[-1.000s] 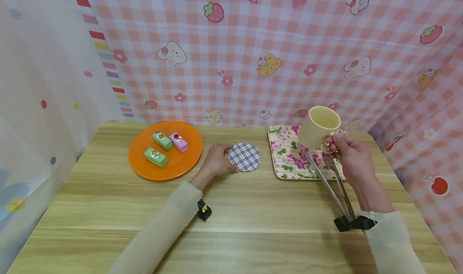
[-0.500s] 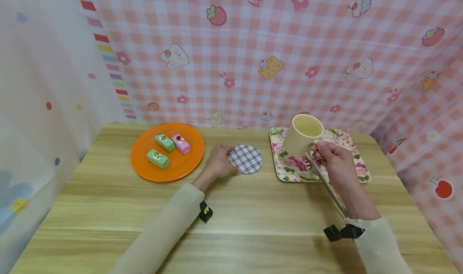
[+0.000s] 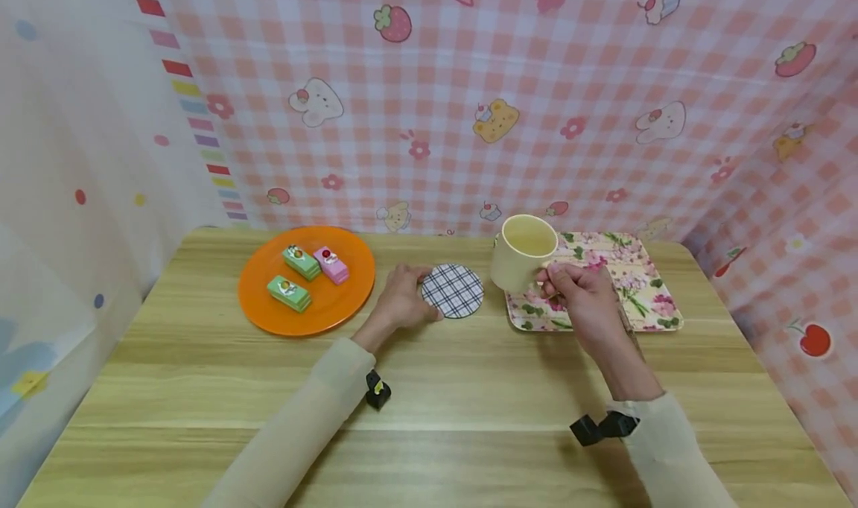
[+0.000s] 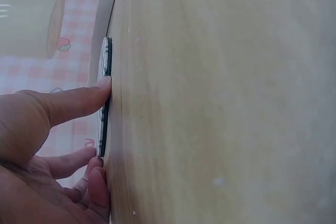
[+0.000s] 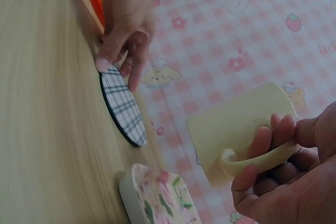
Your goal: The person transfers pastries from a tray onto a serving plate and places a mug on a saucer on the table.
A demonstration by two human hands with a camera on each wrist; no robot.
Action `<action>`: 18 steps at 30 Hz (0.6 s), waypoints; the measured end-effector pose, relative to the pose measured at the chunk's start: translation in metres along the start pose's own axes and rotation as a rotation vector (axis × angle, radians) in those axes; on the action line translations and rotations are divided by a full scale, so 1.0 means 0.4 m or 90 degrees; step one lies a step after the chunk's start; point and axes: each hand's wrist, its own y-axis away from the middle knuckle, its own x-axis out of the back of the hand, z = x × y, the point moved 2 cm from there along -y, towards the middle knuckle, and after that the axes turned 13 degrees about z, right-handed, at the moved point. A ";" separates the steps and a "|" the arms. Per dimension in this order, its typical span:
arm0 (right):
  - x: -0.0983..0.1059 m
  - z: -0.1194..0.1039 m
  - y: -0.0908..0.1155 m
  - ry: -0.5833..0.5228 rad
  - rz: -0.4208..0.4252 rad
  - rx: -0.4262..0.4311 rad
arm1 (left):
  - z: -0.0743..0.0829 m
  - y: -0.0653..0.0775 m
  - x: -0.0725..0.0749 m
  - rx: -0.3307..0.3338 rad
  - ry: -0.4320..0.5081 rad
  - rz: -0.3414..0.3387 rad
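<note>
A round black-and-white checked coaster [image 3: 452,290] lies flat on the table. My left hand [image 3: 404,298] grips its left edge, the thumb [image 4: 79,100] on the near side and the fingers on the far side. My right hand [image 3: 585,299] holds a pale yellow mug [image 3: 521,264] by its handle [image 5: 262,162]. The mug is upright and raised, overlapping the left edge of the floral tray [image 3: 653,288] in the head view. Metal tongs [image 3: 626,318] rest on the tray, mostly hidden behind my right hand.
An orange plate [image 3: 261,310] stands at the left of the wooden table, bearing two green blocks [image 3: 290,293] and one pink block [image 3: 331,264], each with a printed picture. A pink checked cloth [image 3: 436,121] hangs behind the table's back edge.
My right hand has carried the mug leftward from over the tray's middle to its left edge, near the coaster. The left hand and coaster have stayed put.
</note>
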 end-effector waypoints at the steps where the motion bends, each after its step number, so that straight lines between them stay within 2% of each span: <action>1: -0.007 0.000 0.001 0.004 -0.001 -0.002 | 0.001 0.000 0.000 -0.001 0.002 0.000; 10: -0.081 0.009 0.003 0.041 -0.023 -0.007 | 0.003 0.001 0.004 -0.001 0.003 0.005; 18: -0.145 0.026 0.004 0.039 -0.024 -0.003 | 0.003 0.003 0.004 -0.009 0.005 0.001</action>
